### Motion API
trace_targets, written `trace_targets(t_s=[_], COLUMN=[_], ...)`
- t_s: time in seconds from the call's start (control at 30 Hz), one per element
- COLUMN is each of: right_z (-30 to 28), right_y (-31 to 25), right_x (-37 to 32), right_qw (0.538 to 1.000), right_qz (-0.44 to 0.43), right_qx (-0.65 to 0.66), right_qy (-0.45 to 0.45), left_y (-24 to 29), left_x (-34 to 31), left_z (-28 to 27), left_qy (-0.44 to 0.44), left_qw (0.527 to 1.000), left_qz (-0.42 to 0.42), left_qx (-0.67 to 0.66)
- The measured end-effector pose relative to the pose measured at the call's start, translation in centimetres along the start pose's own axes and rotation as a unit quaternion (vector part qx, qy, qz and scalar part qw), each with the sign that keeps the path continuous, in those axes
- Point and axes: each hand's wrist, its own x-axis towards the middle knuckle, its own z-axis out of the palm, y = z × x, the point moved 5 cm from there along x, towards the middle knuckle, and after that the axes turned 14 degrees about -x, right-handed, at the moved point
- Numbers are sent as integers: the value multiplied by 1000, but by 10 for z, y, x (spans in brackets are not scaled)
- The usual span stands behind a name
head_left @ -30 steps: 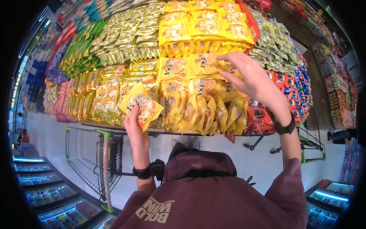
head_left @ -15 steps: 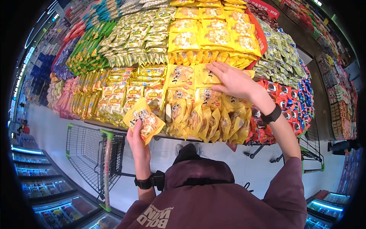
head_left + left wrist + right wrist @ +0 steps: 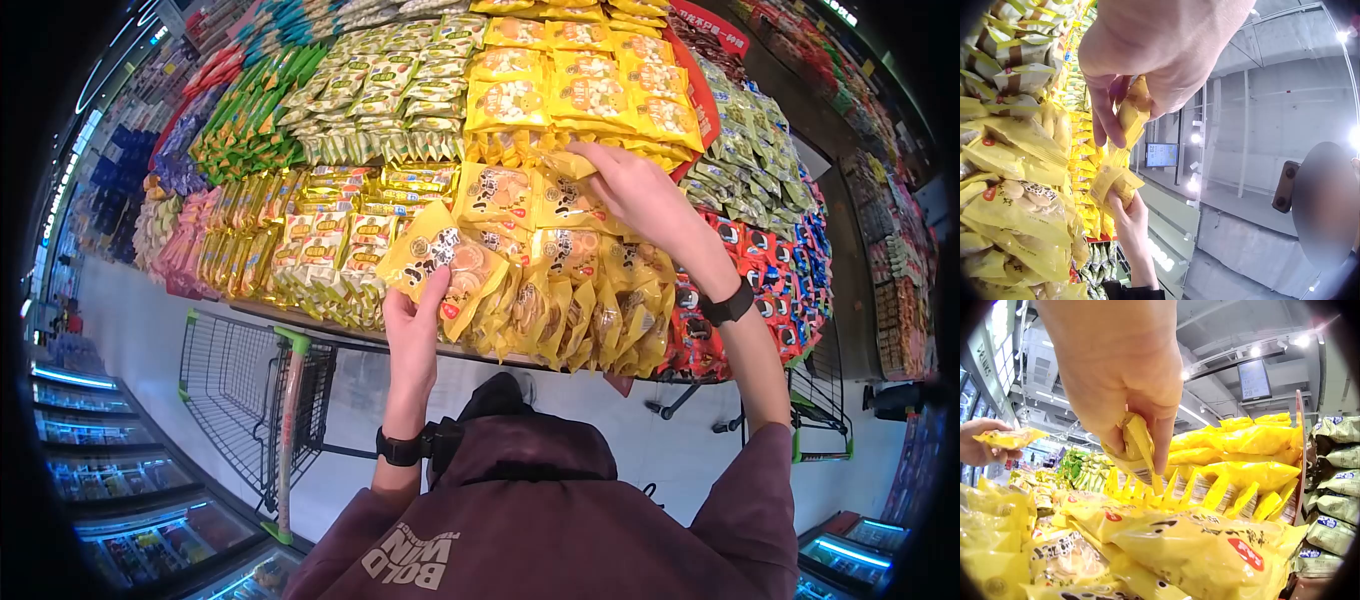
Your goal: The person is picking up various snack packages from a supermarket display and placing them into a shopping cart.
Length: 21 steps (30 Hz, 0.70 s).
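My left hand (image 3: 413,330) pinches a yellow snack bag (image 3: 455,262) near its lower edge, thumb across the printed front. The bag shows round biscuit-like pieces and dark lettering; it is tilted over the front of the display. Farther back, my right hand (image 3: 645,195) grips a second yellow snack bag (image 3: 1138,453) between thumb and fingers, raised above a stack of like bags (image 3: 497,192). In the right wrist view this bag hangs on edge, close over a row of upright yellow bags (image 3: 1197,487).
Green-and-white packets (image 3: 385,75) and gold packets (image 3: 240,262) fill the left of the display, red packets (image 3: 765,240) the right. A red divider (image 3: 702,105) stands beside the back yellow bags. Below, a shopping cart (image 3: 230,370) stands at the left.
My right hand, earlier bare above the stack and then resting on it, now grips and lifts a bag. The left hand has moved right and up with its bag.
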Motion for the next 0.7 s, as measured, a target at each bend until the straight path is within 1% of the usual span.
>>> trace_targets(t_s=[0.03,0.1,0.13,0.23,0.27,0.33,0.37,0.4,0.43,0.47,0.57,0.6,0.67,0.7], right_z=[-8,-22,-27,-40,-35,-21,-17,-14,-13,-16,-15,-14,-21,-23], right_y=[-5,-20,-30,-78,-92,-117,-127,-137,-146,-154,-171,-173,-171,-170], right_x=[1,0,-1,-3,-4,-3,-1,2,4,7,9,8,9,10], right_qw=[1000,999,998,991,991,991,993,995,995,1000,991,983,982,981], right_qz=[9,2,-3,-29,-37,-55,-46,-36,-28,-10,20,11,31,42], right_qx=[5,14,20,15,0,-29,-43,-56,-72,-15,120,155,143,136], right_qy=[1,42,61,132,127,121,101,79,58,25,59,100,119,128], left_y=[1,6,5,2,4,12,15,17,18,19,30,34,33,37], left_x=[-1,-3,-2,0,-2,-3,-4,-4,-1,3,15,19,27,30], left_z=[4,14,12,15,19,27,29,31,25,21,12,7,-5,-10], left_qy=[-3,-8,-13,-56,-77,-143,-175,-181,-173,-167,-132,-119,-101,-123], left_qw=[1000,999,999,997,995,985,978,972,975,978,983,985,986,986], left_qz=[-3,-7,-27,-44,-60,-53,-50,-31,-31,-28,-34,-42,-54,-51], left_qx=[-11,-33,-14,-6,-30,-78,-101,-144,-133,-125,-120,-119,-122,-100])
